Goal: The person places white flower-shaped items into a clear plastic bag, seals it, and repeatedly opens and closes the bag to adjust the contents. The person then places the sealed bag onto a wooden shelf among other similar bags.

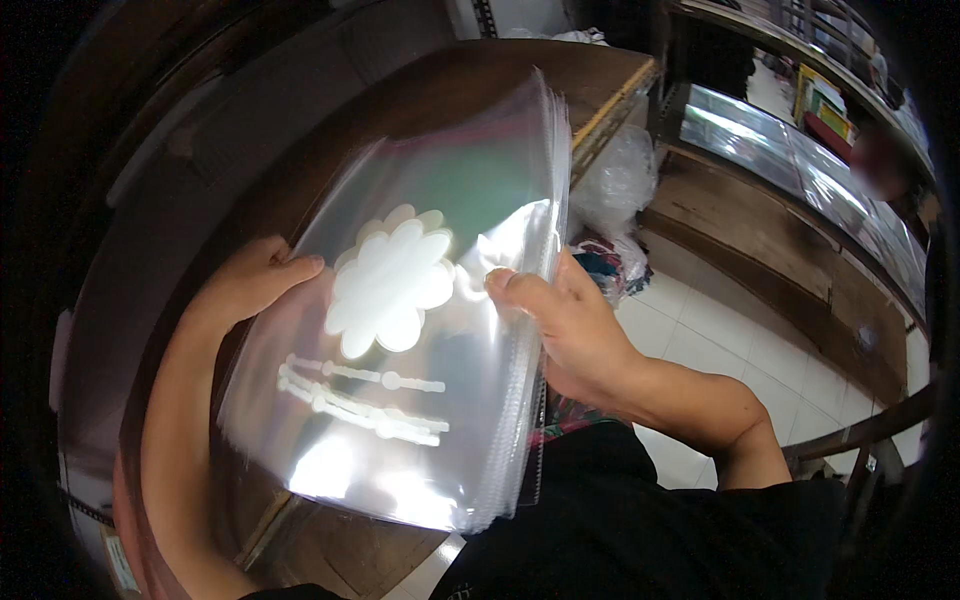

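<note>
A thick stack of clear plastic bags (pixel 465 375) is held up, tilted, in front of me. A white scalloped flower shape (pixel 390 285) is printed on it, with white beaded bands below. The prints of the layers show slightly offset from each other. My left hand (pixel 262 280) grips the stack's left edge, thumb on the front face and the other fingers mostly hidden. On the right edge, where many layers fan out, my right hand (pixel 575 320) clasps the stack with its thumb on the front. Its other fingers are largely behind the bags.
Behind the stack is a dark brown tabletop (pixel 440 80). Crumpled clear plastic (pixel 618 180) hangs by its right end, above a bundle of coloured cloth (pixel 610 265). A wooden bench (pixel 740 215) and shiny plastic packs (pixel 745 135) are at the right, over white floor tiles (pixel 715 330).
</note>
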Demonstrator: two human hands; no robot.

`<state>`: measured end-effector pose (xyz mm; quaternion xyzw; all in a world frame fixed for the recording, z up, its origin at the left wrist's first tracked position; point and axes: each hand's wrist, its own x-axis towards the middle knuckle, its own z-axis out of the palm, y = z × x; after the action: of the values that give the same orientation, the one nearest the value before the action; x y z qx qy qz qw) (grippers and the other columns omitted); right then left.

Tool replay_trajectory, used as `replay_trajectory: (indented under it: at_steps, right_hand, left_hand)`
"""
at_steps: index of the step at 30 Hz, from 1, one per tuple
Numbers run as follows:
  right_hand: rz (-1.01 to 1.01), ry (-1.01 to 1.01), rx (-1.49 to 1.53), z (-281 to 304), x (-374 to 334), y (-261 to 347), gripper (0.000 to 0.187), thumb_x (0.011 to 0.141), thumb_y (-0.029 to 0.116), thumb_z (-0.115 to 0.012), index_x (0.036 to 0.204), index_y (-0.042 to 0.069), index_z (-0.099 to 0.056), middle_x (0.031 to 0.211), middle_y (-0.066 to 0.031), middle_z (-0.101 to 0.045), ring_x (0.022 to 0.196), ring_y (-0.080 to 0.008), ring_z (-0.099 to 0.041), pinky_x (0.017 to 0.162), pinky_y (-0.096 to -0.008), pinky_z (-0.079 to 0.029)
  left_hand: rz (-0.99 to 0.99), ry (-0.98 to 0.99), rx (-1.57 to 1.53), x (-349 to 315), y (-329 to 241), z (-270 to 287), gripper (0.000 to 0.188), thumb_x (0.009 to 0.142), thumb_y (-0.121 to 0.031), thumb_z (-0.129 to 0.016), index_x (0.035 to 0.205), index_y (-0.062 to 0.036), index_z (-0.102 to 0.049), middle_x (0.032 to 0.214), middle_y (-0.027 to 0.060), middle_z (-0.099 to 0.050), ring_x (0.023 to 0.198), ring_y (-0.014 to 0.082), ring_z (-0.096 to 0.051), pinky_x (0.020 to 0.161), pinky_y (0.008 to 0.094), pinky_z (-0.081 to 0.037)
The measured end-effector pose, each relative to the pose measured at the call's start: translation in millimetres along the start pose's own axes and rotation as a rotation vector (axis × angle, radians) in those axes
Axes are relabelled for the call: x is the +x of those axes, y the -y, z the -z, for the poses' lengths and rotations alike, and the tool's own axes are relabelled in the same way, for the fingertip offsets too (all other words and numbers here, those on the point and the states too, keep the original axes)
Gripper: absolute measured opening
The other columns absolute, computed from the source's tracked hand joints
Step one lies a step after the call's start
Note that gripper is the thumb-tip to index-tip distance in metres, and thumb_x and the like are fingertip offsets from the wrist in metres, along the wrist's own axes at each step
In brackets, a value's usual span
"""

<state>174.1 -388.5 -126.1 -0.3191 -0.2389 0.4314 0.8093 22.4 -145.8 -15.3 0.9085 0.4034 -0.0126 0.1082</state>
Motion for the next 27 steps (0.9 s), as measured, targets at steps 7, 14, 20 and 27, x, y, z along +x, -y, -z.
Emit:
replay_trajectory:
  at_steps: [7, 14, 20, 27]
  right_hand:
    - [0.070, -0.015, -0.069, 57, -4, 46, 0.030, 0.088, 0.009, -0.059, 0.116, 0.002, -0.049, 0.099, -0.0057, -0.057, 0.090, -0.0136, -0.057, 0.079, -0.0300, -0.048]
    - [0.488, -0.217, -0.509, 101, -40, 132, 0.030, 0.087, 0.014, -0.063, 0.112, 0.002, -0.056, 0.098, -0.0049, -0.062, 0.087, -0.0113, -0.058, 0.080, -0.0260, -0.048]
    - [0.627, -0.296, -0.627, 108, -88, 195, 0.044, 0.086, 0.013, -0.064, 0.123, -0.003, -0.048, 0.100, -0.0079, -0.063, 0.081, -0.0131, -0.064, 0.070, -0.0261, -0.054]
    - [0.472, -0.574, -0.972, 151, -131, 219, 0.052, 0.084, 0.015, -0.067, 0.129, -0.002, -0.048, 0.103, -0.0081, -0.063, 0.092, -0.0141, -0.060, 0.080, -0.0269, -0.049]
  left_hand:
    - [-0.236, -0.089, -0.081, 11, -53, -16, 0.046, 0.078, -0.042, -0.068, 0.080, 0.0032, -0.061, 0.070, 0.0093, -0.057, 0.066, 0.0168, -0.053, 0.061, 0.0322, -0.043]
    - [-0.486, -0.097, 0.020, 35, -174, -46, 0.048, 0.080, -0.041, -0.065, 0.088, 0.0058, -0.064, 0.076, 0.0159, -0.063, 0.072, 0.0234, -0.060, 0.066, 0.0363, -0.047]
    - [-0.746, -0.059, 0.003, 85, -321, -73, 0.059, 0.080, -0.051, -0.061, 0.094, 0.0058, -0.066, 0.083, 0.0211, -0.065, 0.079, 0.0289, -0.064, 0.071, 0.0386, -0.049]
    - [-0.705, 0.867, -1.040, 116, -401, -289, 0.065, 0.089, -0.061, -0.051, 0.120, -0.0041, -0.059, 0.113, 0.0120, -0.064, 0.105, 0.0248, -0.060, 0.088, 0.0362, -0.046]
